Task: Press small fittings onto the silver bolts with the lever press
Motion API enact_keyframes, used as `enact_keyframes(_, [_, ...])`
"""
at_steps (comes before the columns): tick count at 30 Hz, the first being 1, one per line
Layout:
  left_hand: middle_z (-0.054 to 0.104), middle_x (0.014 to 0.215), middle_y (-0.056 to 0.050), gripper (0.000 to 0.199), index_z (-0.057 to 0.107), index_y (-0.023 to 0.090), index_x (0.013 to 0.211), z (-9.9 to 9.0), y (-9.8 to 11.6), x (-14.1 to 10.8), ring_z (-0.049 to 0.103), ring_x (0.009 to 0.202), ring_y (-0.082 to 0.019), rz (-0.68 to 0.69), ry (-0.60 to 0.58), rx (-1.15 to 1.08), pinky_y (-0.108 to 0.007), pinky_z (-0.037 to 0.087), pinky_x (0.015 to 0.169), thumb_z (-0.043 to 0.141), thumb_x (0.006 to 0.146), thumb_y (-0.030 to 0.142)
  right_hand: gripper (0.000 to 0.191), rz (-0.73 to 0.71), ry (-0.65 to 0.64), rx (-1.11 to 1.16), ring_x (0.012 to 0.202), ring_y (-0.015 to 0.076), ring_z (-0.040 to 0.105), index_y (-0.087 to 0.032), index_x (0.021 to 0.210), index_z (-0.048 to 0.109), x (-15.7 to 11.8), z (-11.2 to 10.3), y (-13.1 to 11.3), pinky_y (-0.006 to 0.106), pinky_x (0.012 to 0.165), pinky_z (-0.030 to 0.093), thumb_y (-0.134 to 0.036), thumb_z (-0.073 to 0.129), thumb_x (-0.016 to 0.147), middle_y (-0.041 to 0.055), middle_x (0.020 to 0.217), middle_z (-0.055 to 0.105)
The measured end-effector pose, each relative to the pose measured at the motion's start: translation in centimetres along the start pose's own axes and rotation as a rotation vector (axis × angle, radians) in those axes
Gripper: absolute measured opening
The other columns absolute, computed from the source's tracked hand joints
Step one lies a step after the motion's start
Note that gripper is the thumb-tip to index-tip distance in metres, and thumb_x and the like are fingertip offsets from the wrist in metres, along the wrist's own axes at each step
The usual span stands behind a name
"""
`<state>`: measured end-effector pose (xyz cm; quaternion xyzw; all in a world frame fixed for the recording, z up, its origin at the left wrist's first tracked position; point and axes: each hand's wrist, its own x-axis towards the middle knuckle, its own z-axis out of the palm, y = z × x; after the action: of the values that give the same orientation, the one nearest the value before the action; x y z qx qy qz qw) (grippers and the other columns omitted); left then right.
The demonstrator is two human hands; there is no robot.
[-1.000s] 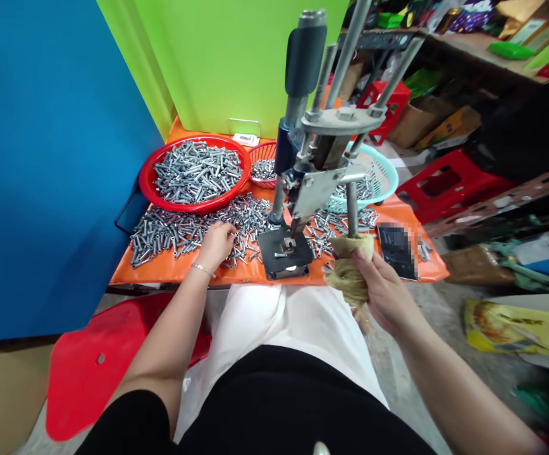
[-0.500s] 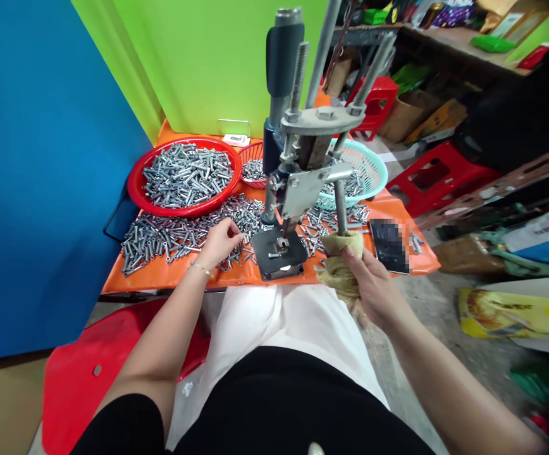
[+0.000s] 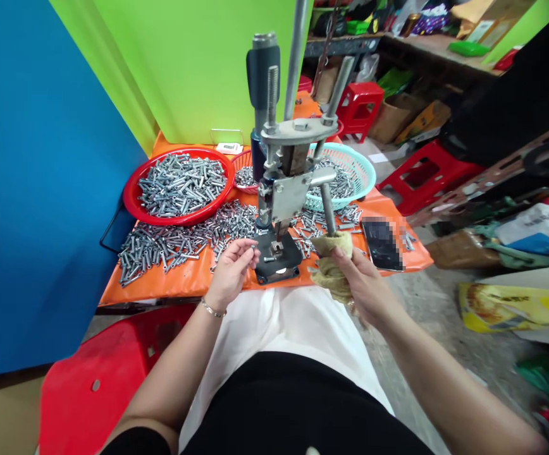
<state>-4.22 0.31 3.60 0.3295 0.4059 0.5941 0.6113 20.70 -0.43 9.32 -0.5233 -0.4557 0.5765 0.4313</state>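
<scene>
Lever press point(image 3: 289, 196) has its cloth-wrapped handle point(image 3: 327, 268) grasped by the right hand point(image 3: 365, 283); left hand point(image 3: 231, 270) pinches a small metal piece point(image 3: 253, 246).

a small workshop: lever press point(image 3: 289, 197), heaped metal parts point(image 3: 179, 184), cluttered bench point(image 3: 432, 45).

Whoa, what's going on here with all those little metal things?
A person sits at a small metal press. The right hand grips a cloth wrapped around its handle. The left hand is beside the black plate, fingertips close together; any piece between them is too small to make out for sure. One metal piece lies on the plate. Many more fill the red bowl and lie loose on the table.
</scene>
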Motion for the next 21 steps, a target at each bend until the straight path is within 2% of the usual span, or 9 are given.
enact_keyframes(5, [0.077,0.096,-0.006,0.039,0.063,0.02,0.101,0.5,-0.3,-0.3,0.068,0.077,-0.014,0.001,-0.022,0.068,-0.026,0.049,0.07,0.085,0.077,0.042,0.056,0.008,0.017,0.017,0.067,0.0112,0.057,-0.023,0.109,0.065,0.0,0.0,0.2,0.023,0.06,0.05,-0.07,0.072,0.079,0.0005,0.085,0.064])
enact_keyframes(9, [0.077,0.101,-0.008,0.037,0.066,0.019,0.103,0.7,-0.7,-0.1,0.07,0.086,-0.018,0.001,-0.023,0.147,-0.029,0.05,0.077,0.081,0.081,0.044,0.053,0.006,0.011,0.025,0.064,0.0104,0.055,-0.023,0.107,0.065,0.1,-0.1,0.4,0.022,0.059,0.049,-0.069,0.072,0.081,-0.0006,0.083,0.062])
enact_keyframes(11, [0.075,0.102,-0.008,0.03,0.07,0.019,0.098,1.1,-1.1,0.3,0.067,0.088,-0.017,0.064,0.003,0.261,-0.029,0.048,0.081,0.08,0.081,0.042,0.052,0.003,0.007,0.018,0.063,0.0106,0.054,-0.023,0.108,0.066,0.1,-0.1,0.3,0.023,0.058,0.048,-0.068,0.07,0.082,-0.0005,0.081,0.062])
enact_keyframes(14, [0.07,0.092,-0.003,0.019,0.073,0.019,0.09,2.0,-2.1,1.7,0.058,0.078,-0.014,0.172,0.071,0.447,-0.026,0.044,0.075,0.08,0.079,0.034,0.053,0.002,0.005,0.015,0.064,0.0113,0.054,-0.023,0.11,0.065,0.1,0.0,0.2,0.023,0.059,0.048,-0.068,0.07,0.082,-0.0001,0.08,0.062])
enact_keyframes(17, [0.063,0.078,0.001,0.015,0.072,0.021,0.087,2.9,-3.3,3.2,0.05,0.068,-0.013,0.193,0.101,0.483,-0.026,0.039,0.069,0.079,0.078,0.031,0.053,-0.006,0.006,0.007,0.066,0.0114,0.054,-0.022,0.107,0.064,0.1,0.0,0.2,0.023,0.059,0.048,-0.068,0.07,0.082,-0.0002,0.08,0.061])
enact_keyframes(21, [0.062,0.078,0.0,0.009,0.068,0.022,0.079,3.1,-3.7,4.2,0.053,0.073,-0.016,0.297,0.079,0.645,-0.028,0.04,0.073,0.075,0.08,0.026,0.052,-0.018,-0.005,-0.027,0.066,0.0106,0.051,-0.021,0.106,0.062,0.3,-0.1,0.4,0.021,0.057,0.044,-0.066,0.07,0.083,-0.0005,0.08,0.058])
